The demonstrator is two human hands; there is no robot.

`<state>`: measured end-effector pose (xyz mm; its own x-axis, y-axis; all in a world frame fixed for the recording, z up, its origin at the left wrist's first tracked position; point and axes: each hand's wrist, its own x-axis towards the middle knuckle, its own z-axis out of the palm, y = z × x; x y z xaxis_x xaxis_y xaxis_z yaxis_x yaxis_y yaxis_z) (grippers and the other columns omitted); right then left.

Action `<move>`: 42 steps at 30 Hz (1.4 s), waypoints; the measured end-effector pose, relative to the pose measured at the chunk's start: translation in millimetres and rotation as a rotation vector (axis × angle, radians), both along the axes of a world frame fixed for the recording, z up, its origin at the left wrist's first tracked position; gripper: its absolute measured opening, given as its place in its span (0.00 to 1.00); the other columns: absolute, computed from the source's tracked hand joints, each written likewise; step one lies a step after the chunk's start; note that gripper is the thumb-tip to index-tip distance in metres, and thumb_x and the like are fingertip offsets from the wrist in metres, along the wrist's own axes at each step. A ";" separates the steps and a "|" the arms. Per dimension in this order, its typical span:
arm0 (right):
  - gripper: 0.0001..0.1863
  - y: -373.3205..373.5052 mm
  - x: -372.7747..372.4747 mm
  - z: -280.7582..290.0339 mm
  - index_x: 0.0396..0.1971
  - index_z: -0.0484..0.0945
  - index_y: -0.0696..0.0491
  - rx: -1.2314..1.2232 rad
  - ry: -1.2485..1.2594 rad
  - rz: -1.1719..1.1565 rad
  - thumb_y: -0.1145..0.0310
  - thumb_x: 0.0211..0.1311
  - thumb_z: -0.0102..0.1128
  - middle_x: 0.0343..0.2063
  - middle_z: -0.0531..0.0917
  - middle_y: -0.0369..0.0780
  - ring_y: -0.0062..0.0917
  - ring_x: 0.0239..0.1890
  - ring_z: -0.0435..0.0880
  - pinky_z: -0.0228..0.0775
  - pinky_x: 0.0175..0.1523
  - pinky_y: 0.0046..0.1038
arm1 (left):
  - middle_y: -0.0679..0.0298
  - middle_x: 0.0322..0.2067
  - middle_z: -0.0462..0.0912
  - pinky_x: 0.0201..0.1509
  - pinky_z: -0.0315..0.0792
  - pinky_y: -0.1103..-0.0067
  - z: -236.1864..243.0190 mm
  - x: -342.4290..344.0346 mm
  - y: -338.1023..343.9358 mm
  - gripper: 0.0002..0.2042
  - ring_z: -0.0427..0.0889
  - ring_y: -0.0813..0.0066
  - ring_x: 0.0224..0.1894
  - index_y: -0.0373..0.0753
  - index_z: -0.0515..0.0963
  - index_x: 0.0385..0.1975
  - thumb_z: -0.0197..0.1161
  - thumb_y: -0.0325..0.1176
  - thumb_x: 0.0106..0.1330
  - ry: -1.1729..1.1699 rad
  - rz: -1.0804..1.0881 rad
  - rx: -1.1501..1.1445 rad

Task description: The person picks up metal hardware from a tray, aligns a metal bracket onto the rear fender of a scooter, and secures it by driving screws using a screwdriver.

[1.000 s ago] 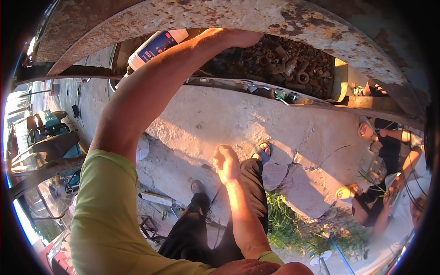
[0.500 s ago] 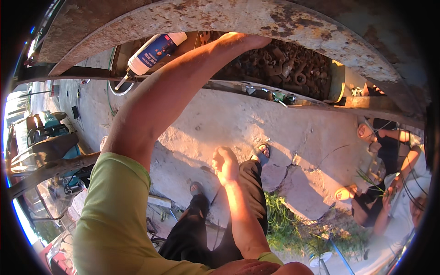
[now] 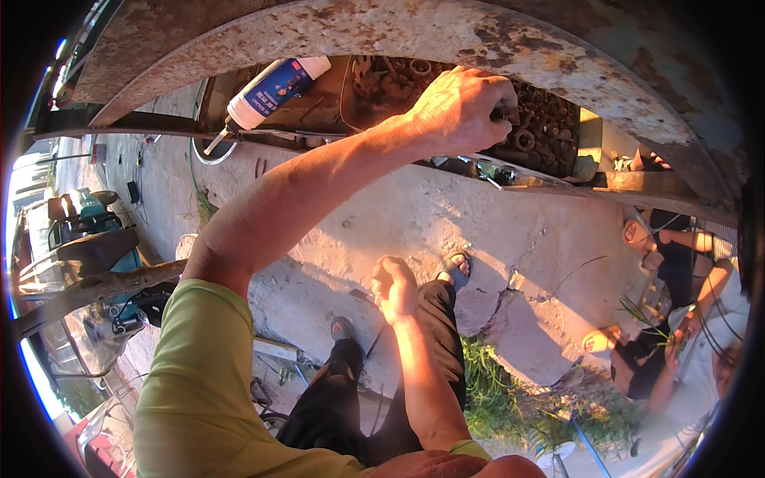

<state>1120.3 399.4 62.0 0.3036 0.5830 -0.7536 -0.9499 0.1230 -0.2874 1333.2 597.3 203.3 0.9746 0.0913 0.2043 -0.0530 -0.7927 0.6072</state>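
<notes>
1. Reach: the left hand [image 3: 462, 111] is over the near edge of the tray [image 3: 344, 99], among the metal parts [image 3: 550, 127], so the reach itself looks done.
2. Left hand's state: its fingers are curled toward the thumb, with something dark at the fingertips. I cannot tell whether it grips a part or only has parts behind it.
3. Remaining: many parts lie in a mixed heap, including a ring [image 3: 524, 140] by the near edge, toward the tray's right end. Whether one is already picked out cannot be told.
4. Right hand [image 3: 394, 288]: loosely curled above the ground, well apart from the tray; its palm is hidden, so I cannot tell if it holds anything.
5. Untouched: the bottle [image 3: 271, 94] lies left of the tray, its nozzle [image 3: 219, 139] past the shelf's [image 3: 319, 111] near edge.
</notes>
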 end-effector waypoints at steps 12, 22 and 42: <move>0.09 -2.6 0.4 -2.9 0.39 0.76 0.56 0.005 -0.014 -0.012 0.65 0.74 0.54 0.24 0.77 0.36 0.19 0.21 0.73 0.62 0.26 0.21 | 0.54 0.40 0.87 0.50 0.79 0.68 -10.0 41.3 96.6 0.19 0.86 0.60 0.42 0.37 0.82 0.48 0.61 0.47 0.72 0.035 0.408 0.245; 0.09 0.1 -0.6 -10.8 0.39 0.76 0.56 0.027 -0.027 -0.057 0.65 0.75 0.54 0.24 0.77 0.36 0.18 0.21 0.73 0.62 0.25 0.20 | 0.55 0.38 0.86 0.46 0.78 0.71 -22.5 23.6 120.1 0.16 0.85 0.64 0.39 0.37 0.80 0.46 0.59 0.45 0.74 0.075 0.374 0.160; 0.09 5.7 -10.7 -5.9 0.38 0.78 0.46 0.021 -0.097 0.024 0.57 0.71 0.58 0.25 0.78 0.33 0.18 0.18 0.73 0.57 0.15 0.21 | 0.55 0.35 0.83 0.41 0.78 0.74 34.1 -186.4 53.1 0.08 0.83 0.70 0.35 0.36 0.76 0.42 0.59 0.35 0.76 0.091 0.030 -1.241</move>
<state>1109.5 405.1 56.1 0.3605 0.6062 -0.7089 -0.9203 0.1074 -0.3762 1146.8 650.4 237.4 0.9750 0.1964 -0.1038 0.0367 0.3185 0.9472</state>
